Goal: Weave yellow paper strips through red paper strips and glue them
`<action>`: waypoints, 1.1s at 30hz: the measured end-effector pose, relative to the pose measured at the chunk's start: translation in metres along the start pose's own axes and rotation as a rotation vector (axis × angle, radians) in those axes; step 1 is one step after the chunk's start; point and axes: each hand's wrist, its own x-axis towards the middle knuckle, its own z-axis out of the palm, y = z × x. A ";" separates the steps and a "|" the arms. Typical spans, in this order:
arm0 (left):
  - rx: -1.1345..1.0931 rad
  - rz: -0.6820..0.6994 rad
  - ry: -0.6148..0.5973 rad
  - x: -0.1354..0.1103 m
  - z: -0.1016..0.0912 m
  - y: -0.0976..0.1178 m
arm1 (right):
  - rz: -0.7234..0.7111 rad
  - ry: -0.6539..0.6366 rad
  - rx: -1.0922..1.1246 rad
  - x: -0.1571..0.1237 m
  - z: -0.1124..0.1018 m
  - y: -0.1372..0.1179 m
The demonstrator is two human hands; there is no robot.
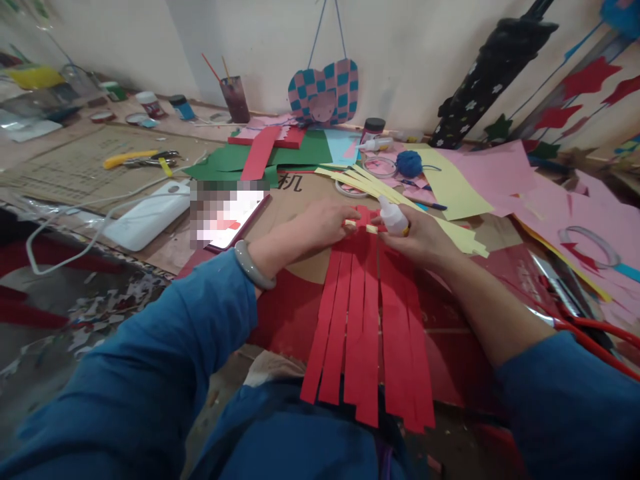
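Several long red paper strips [361, 313], joined at their top end, hang toward me over the table's front edge. A short pale yellow paper strip [371, 229] passes through them near the top, going over some and under others. My left hand [325, 225] pinches the upper left edge of the red strips where the yellow strip emerges. In my right hand [423, 233] is a small white glue bottle [394, 217], its nozzle tilted up and left. The fingers of that hand also touch the upper right edge of the red strips.
Loose yellow strips [390, 190] lie just behind my hands. A phone [240, 217] and white power bank [150, 217] are on the left, with pliers [140, 159] beyond. Pink paper [493, 173], a blue yarn ball [409, 163] and red-handled scissors [595, 325] are to the right.
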 end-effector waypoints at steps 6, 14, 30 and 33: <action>0.113 -0.009 -0.103 0.002 0.004 0.009 | 0.005 -0.018 -0.015 0.001 0.003 0.003; 0.133 0.005 -0.108 0.005 0.006 0.007 | 0.004 -0.063 -0.008 0.004 0.006 0.004; 0.163 0.014 -0.121 -0.005 -0.005 0.015 | 0.092 0.212 0.109 -0.003 -0.030 -0.001; 0.186 0.049 -0.100 -0.008 -0.006 0.018 | 0.109 0.241 0.082 -0.006 -0.040 0.001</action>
